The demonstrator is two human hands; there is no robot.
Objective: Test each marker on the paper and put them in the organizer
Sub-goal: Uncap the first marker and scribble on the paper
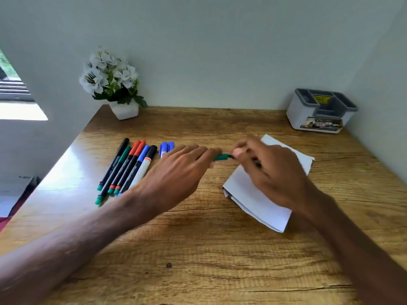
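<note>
My left hand pinches the green cap of a marker with its fingertips. My right hand grips the dark barrel of that same marker, just above the folded white paper. Cap and barrel meet between the two hands; the motion blur hides whether they are joined. Several markers with green, red, blue and black caps lie in a row on the left of the wooden desk. Two blue-capped markers lie partly behind my left hand. The white and grey organizer stands at the far right corner.
A white pot of white flowers stands at the desk's far left corner. Walls close the desk in at the back and on the right. The desk's left edge runs along a drop towards a window.
</note>
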